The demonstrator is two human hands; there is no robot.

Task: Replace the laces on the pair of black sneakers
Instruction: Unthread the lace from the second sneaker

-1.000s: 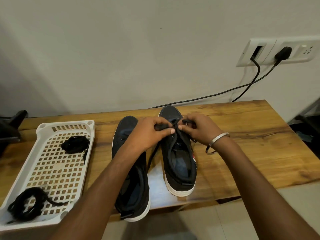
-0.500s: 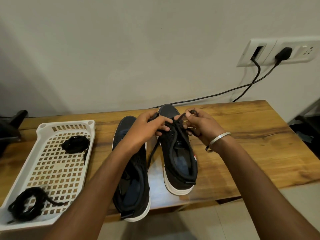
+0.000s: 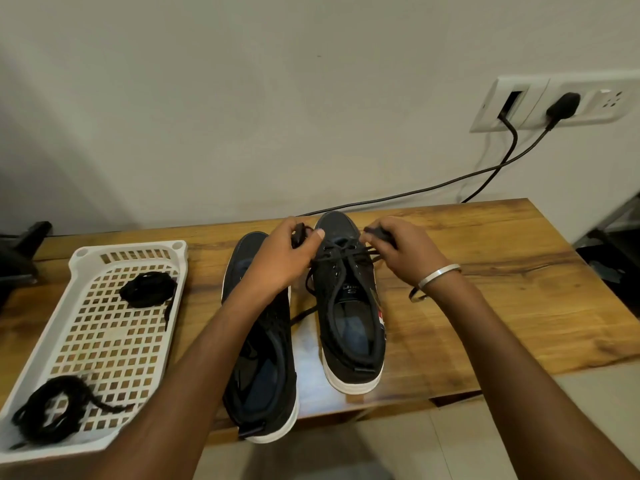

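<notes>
The left hand point(image 3: 282, 259) is closed around one end of a black lace point(image 3: 348, 255), pinched between thumb and fingers. The right hand point(image 3: 398, 252) is closed around the other end in the same way. How much lace is tucked inside each fist cannot be seen.

The lace is threaded across the front holes of the right sneaker point(image 3: 349, 306), which stands on the wooden table point(image 3: 502, 289) with its toe toward the wall. A loose bit of lace is seen hanging down between the two shoes. The left sneaker point(image 3: 263, 358) lies just beside it, and much of it is covered by the left arm, so its lace holes cannot be made out.

At the left, a white basket point(image 3: 104, 341) is cut off by the picture edge. Two bundles of black laces point(image 3: 149, 289) are held in it, one far and one near.

Compared with half a second ago, the hands have been pulled wider apart, and the lace is now stretched flat across the shoe. The shoes and the basket have not been moved.
</notes>
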